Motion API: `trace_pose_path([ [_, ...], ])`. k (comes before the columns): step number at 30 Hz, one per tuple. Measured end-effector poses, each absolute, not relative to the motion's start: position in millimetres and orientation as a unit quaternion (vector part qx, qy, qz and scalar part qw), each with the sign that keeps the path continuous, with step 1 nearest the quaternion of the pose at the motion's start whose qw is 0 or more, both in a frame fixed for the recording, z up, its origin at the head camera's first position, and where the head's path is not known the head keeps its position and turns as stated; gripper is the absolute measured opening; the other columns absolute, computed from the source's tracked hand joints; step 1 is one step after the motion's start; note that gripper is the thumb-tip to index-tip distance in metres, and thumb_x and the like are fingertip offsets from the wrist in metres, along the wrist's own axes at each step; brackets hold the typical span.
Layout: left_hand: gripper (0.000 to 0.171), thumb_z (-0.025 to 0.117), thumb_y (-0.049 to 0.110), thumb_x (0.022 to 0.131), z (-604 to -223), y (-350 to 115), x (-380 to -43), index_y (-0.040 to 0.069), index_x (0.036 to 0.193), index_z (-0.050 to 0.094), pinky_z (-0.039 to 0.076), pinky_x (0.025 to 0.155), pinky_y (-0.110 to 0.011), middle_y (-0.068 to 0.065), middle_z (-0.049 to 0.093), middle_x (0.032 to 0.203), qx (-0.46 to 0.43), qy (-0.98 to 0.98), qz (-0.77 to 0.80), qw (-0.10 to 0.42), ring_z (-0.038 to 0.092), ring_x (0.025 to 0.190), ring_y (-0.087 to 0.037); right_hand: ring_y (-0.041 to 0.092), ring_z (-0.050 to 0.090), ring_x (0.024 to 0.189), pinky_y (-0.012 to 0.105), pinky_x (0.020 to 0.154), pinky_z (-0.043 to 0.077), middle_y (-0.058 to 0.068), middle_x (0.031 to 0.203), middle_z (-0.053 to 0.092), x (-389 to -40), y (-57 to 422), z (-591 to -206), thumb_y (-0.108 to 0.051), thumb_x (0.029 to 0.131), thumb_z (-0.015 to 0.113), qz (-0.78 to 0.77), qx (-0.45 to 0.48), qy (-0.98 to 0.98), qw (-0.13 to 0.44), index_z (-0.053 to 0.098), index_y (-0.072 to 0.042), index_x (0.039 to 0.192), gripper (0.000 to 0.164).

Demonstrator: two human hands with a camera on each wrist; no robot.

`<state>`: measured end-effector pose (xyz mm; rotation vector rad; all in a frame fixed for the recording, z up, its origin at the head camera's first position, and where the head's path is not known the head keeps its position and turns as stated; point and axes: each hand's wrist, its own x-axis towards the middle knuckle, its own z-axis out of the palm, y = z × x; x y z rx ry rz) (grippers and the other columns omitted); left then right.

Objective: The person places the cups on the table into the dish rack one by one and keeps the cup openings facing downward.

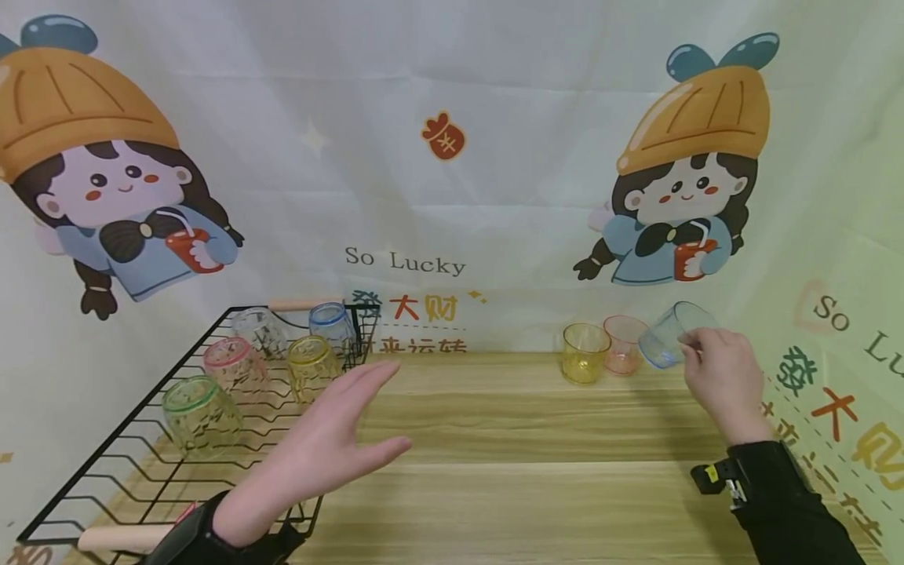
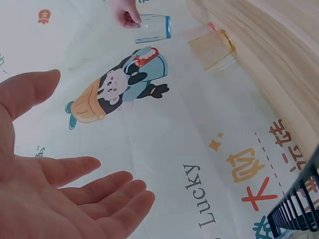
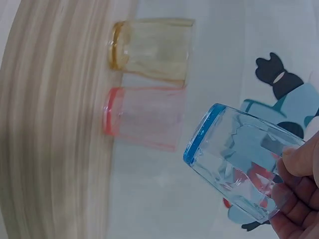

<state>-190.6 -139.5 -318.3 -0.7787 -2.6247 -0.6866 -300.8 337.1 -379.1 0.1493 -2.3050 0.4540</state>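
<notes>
My right hand [image 1: 723,380] pinches a clear glass with a blue base [image 1: 662,337] near its rim. In the right wrist view the blue-based glass [image 3: 239,162] tilts, base toward the tabletop and above it. Just left of it, a yellow glass [image 1: 585,357] and a pink glass [image 1: 625,349] stand upright side by side on the table. My left hand [image 1: 325,443] hovers by the right side of a black wire rack [image 1: 134,420], holding nothing. In the left wrist view its fingers [image 2: 107,191] and thumb are spread and fairly straight.
Several glasses sit in the rack with coloured ends up: green [image 1: 201,416], pink [image 1: 236,365], yellow [image 1: 313,369], blue [image 1: 332,326] and a clear one [image 1: 257,329]. The wooden tabletop [image 1: 480,463] meets a printed cloth backdrop [image 1: 494,212] behind and at the right.
</notes>
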Motion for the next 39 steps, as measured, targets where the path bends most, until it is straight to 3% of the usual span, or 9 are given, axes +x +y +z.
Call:
trace_pose_path([
  [12,0.088,0.082,0.033,0.082,-317,-135,-193,0.006,0.152,0.037,0.034,0.109,-0.059,-0.016,0.040,0.152,-0.266,-0.909,-0.263,0.183,0.039,0.137,-0.036,0.048,0.054,0.092,0.060,0.088,0.042,0.029,0.092,0.064,-294,308,-368,0.008,0.086,0.067,0.194,0.105,-0.872,0.436,0.064,0.011,0.096,0.011],
  [28,0.088,0.082,0.031,0.081,-321,-131,-198,0.002,0.151,0.038,0.031,0.112,-0.057,-0.018,0.040,0.152,-0.253,-0.905,-0.283,0.191,0.036,0.139,-0.037,0.043,0.057,0.087,0.055,0.083,0.044,0.023,0.088,0.066,-287,274,-362,0.012,0.081,0.072,0.206,0.183,-0.831,0.484,0.065,0.009,0.095,0.016],
  [39,0.087,0.082,0.030,0.081,-320,-122,-198,0.005,0.151,0.038,0.034,0.111,-0.057,-0.017,0.042,0.150,-0.258,-0.895,-0.299,0.205,0.041,0.136,-0.036,0.041,0.057,0.083,0.053,0.082,0.043,0.020,0.086,0.064,-281,253,-360,0.016,0.077,0.074,0.236,0.240,-0.793,0.508,0.064,0.008,0.093,0.020],
])
